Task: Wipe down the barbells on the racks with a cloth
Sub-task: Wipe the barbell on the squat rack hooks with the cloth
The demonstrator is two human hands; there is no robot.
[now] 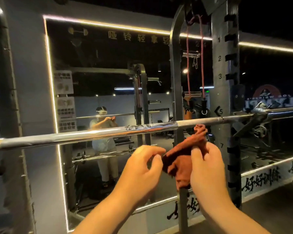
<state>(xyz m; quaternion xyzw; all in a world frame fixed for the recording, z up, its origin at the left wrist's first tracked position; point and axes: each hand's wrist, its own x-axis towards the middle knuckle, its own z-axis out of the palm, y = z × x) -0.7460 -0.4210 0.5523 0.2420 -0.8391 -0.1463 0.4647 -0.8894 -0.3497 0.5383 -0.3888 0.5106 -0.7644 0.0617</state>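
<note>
barbell [91, 135] ends cut off, posters [66, 105] apparently illegible

1, 2, 3, 5, 7 on upright [224, 68]

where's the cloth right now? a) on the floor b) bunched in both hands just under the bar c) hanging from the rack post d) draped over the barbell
b: the cloth is gripped by the right hand and pinched by the left hand, just below the barbell.
</note>
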